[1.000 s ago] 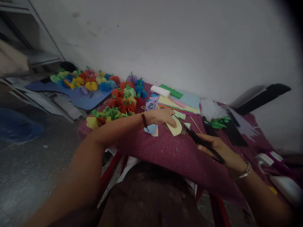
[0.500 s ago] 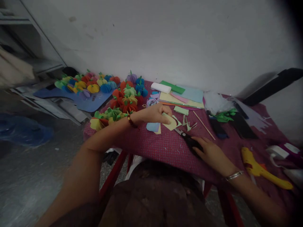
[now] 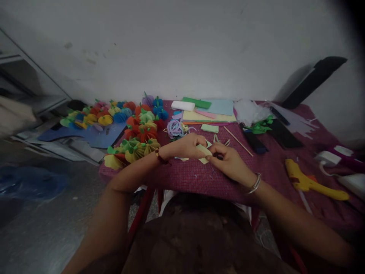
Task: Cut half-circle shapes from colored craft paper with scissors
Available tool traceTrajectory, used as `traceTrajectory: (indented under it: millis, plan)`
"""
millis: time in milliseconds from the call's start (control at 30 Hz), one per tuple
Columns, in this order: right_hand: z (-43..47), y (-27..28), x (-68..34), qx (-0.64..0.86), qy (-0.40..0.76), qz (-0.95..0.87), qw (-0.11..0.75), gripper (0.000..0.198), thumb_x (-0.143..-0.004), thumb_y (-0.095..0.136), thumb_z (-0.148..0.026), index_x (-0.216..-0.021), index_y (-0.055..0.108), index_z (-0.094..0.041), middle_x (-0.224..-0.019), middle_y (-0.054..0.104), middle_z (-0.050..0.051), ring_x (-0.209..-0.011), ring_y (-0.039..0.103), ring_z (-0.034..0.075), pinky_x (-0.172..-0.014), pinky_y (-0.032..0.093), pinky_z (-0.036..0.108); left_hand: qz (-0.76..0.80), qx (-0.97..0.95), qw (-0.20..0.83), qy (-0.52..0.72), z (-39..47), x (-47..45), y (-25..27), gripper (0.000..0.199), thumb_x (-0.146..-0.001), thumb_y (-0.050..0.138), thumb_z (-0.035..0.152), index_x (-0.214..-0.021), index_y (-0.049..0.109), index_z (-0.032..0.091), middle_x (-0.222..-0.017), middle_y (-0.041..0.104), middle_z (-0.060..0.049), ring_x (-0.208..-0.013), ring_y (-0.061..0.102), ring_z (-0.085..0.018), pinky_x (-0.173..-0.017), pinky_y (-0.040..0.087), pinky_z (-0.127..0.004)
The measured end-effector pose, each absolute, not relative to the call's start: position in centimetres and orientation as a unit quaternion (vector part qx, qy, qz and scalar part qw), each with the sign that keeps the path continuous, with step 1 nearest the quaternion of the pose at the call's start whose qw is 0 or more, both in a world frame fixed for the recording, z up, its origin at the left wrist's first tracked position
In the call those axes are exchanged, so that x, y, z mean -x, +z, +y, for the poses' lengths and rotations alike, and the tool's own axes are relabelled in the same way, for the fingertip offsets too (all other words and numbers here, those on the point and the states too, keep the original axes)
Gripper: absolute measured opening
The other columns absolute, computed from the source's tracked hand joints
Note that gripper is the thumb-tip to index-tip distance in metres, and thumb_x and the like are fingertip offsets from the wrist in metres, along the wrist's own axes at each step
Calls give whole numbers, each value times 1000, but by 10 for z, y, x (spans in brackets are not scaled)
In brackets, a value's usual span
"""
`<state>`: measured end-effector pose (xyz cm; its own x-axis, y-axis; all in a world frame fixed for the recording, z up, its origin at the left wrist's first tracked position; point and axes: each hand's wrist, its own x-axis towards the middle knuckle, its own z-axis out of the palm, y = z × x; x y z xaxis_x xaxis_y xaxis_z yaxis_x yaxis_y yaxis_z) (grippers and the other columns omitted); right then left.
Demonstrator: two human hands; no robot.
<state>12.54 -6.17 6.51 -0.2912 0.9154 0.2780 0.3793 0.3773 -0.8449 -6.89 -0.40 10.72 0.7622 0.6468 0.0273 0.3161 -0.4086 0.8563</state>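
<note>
Hands meet over the middle of the counter (image 3: pixel 199 179), which is covered in a dark red checked cloth. The left hand (image 3: pixel 189 146) is curled with its fingertips pinched on a pale yellow-green paper piece (image 3: pixel 204 151), held just above the cloth. The right hand (image 3: pixel 229 161) is closed too, its fingertips touching the same paper piece from the other side; something small and dark shows at its fingertips, too blurred to tell what. Paper scraps (image 3: pixel 221 140) lie just behind the hands.

Along the counter's far edge lies a stack of coloured paper sheets (image 3: pixel 209 113) with a white block (image 3: pixel 182 105) beside it. Paper pumpkins (image 3: pixel 141 131) crowd the counter's left edge, and purple paper strips (image 3: pixel 174 128) lie next to them. A thin wooden stick (image 3: pixel 238 141) lies right of the scraps. A yellow glue gun (image 3: pixel 309 184) rests near the right edge, well apart from the hands.
</note>
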Motion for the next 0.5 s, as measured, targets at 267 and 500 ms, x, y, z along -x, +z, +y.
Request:
traceTrajectory:
  millis: [267, 500]
  plan:
    - [-54, 38, -109, 447, 476, -513, 557, 27, -72, 77, -42, -70, 60, -21, -68, 59, -2, -65, 51, 14, -63, 41, 27, 307, -479, 659, 493, -29, 38, 53, 43, -59, 89, 36, -92, 73, 14, -89, 74, -5, -79, 63, -14, -79, 47, -28]
    - [-61, 30, -147, 468, 366, -680, 430, 19, -88, 62, -36, -98, 63, -21, -93, 69, 4, -85, 64, 20, -79, 50, 34, 325, -406, 650, 554, -30, 32, 46, 38, -53, 92, 34, -80, 75, 13, -76, 74, -3, -69, 62, -11, -69, 47, -25]
